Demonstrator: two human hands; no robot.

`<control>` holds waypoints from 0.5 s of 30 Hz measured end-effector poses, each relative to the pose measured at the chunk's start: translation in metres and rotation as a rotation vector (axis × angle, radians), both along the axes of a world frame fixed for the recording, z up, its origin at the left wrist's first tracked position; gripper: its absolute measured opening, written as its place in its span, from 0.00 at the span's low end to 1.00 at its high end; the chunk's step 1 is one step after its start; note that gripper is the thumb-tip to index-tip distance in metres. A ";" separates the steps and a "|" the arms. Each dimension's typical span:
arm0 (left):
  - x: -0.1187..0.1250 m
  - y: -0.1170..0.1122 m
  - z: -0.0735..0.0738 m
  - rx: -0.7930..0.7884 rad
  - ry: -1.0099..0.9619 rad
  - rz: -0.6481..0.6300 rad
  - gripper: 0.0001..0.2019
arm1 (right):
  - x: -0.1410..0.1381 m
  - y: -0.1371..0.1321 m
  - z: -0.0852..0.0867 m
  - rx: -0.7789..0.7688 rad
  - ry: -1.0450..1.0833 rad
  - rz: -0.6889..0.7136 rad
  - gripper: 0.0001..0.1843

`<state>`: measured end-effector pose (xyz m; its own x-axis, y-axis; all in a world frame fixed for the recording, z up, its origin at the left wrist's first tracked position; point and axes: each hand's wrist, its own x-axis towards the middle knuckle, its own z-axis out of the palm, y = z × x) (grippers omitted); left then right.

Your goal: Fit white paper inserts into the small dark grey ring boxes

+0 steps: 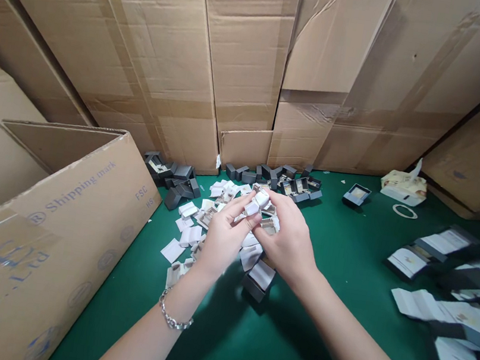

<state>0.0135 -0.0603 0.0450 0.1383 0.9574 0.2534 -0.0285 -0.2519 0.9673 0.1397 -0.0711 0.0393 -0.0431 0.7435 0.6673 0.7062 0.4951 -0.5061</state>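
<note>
Between the fingertips of both hands is a small white box-like insert (256, 203), its exact kind hard to make out. My left hand (223, 235) pinches it from the left and wears a chain bracelet at the wrist. My right hand (288, 232) is closed on its right side. Below the hands stands a dark small box (256, 289) with a white lining showing on top. Loose white inserts and paper pieces (190, 236) lie around and behind the left hand, some partly hidden by the hands.
Several dark small boxes (183, 183) line the back of the green table (325, 331). One open box (356, 195), a tissue pack (404, 186) and a white ring (405, 211) sit back right. More open boxes (411, 260) lie at right. A large carton (92, 230) borders the left.
</note>
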 end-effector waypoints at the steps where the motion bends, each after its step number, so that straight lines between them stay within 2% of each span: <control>1: 0.000 -0.001 0.001 0.007 0.011 -0.005 0.20 | 0.000 0.000 0.001 0.004 0.000 -0.006 0.22; 5: -0.001 -0.005 0.004 0.063 0.097 0.005 0.20 | 0.000 -0.002 0.004 -0.001 0.019 -0.016 0.21; 15: -0.003 -0.010 0.007 0.167 0.338 0.077 0.22 | 0.000 -0.004 0.011 -0.143 0.124 -0.032 0.21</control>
